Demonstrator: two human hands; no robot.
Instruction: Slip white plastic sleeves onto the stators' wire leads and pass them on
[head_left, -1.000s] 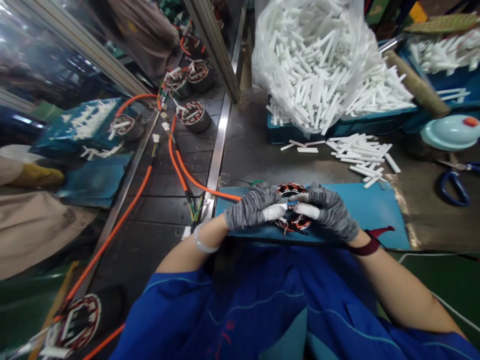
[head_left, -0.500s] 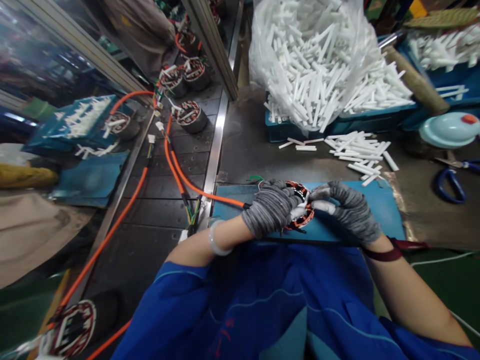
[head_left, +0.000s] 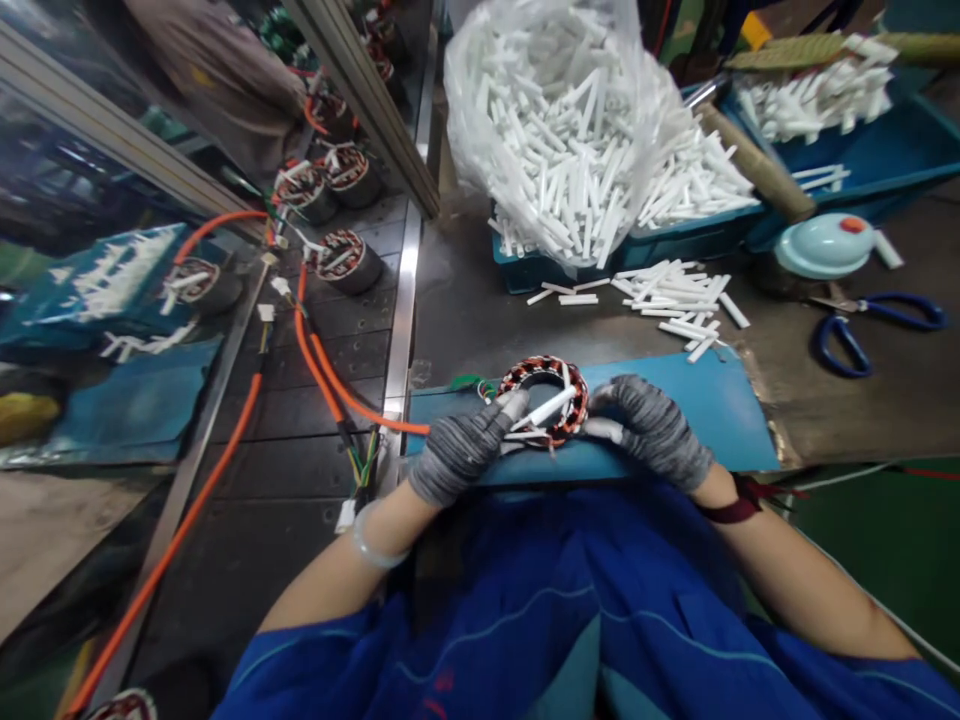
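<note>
A motor stator (head_left: 517, 375) with orange-red and white windings sits over the blue mat (head_left: 697, 400). White sleeves (head_left: 553, 406) lie slanted across its round opening. My left hand (head_left: 463, 447), in a grey striped glove, closes on the stator's left side, its fingertips by the sleeve ends. On the opposite side my right hand (head_left: 652, 428), gloved the same way, has its thumb and fingers closed on the rim. Green wires (head_left: 471, 383) stick out behind the left fingers, and an orange cable (head_left: 375, 415) runs leftward. The stator's underside is hidden.
A plastic bag (head_left: 469, 130) of white tubes stands in a blue bin (head_left: 517, 272). Loose tubes (head_left: 675, 290), a light blue lidded container (head_left: 814, 247) and pliers (head_left: 844, 345) lie nearby. More stators (head_left: 349, 262) stand beyond the metal rail (head_left: 405, 310).
The view has shifted to the right. My left hand has drawn back to the stator's left side, uncovering its windings and the slanted sleeves. My right hand is now against its right rim.
</note>
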